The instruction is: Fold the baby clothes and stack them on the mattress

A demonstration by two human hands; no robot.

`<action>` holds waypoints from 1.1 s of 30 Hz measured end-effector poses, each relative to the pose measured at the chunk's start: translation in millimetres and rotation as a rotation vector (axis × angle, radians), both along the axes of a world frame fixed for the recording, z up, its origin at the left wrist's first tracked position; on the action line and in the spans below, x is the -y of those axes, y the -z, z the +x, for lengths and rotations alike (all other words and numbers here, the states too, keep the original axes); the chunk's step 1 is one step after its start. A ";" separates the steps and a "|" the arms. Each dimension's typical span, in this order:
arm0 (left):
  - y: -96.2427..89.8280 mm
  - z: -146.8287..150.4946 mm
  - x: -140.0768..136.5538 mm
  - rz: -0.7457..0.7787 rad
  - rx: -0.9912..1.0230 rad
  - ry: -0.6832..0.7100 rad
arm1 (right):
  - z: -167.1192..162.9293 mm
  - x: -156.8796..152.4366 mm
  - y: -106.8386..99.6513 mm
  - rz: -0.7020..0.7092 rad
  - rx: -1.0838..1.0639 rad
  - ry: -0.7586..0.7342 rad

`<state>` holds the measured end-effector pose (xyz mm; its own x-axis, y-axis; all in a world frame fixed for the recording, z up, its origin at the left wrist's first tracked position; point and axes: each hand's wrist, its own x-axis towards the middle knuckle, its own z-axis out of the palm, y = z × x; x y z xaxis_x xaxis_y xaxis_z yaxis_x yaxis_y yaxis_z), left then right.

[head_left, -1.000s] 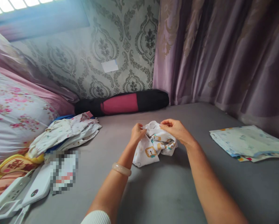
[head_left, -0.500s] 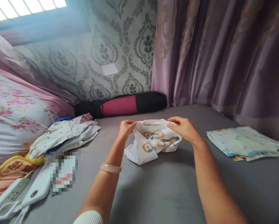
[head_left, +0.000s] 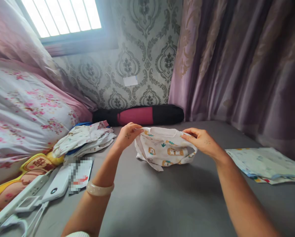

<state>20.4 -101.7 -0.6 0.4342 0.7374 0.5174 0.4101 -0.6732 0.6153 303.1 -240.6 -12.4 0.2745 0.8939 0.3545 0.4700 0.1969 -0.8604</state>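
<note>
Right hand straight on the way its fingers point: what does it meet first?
The white patterned garment, which the right hand pinches at its upper edge. Past that grip, the line seems to run along the collar toward the left hand, though depth is unclear.

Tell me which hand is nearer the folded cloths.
Right. The right hand is left of the folded cloths; the left hand is farther left, across the printed garment.

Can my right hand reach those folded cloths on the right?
Probably yes: the folded cloths lie beside your right forearm, nothing on top, though your right hand pinches the printed white shirt and would likely need to let go.
</note>
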 end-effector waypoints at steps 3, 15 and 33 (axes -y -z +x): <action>-3.2 -12.9 0.3 -0.004 -0.013 -0.023 | 0.5 -1.7 -6.1 -0.003 0.103 -0.009; -82.0 -34.8 33.2 0.082 0.277 -0.055 | 5.6 9.8 -90.8 0.061 0.208 -0.061; -89.4 -5.6 -8.1 -0.151 0.283 0.053 | 14.4 -23.5 -114.9 0.160 0.108 -0.078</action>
<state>14.8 -93.6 88.7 0.3285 0.7950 0.5099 0.1752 -0.5818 0.7942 317.5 -217.1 102.5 0.1594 0.8408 0.5173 0.5356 0.3665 -0.7608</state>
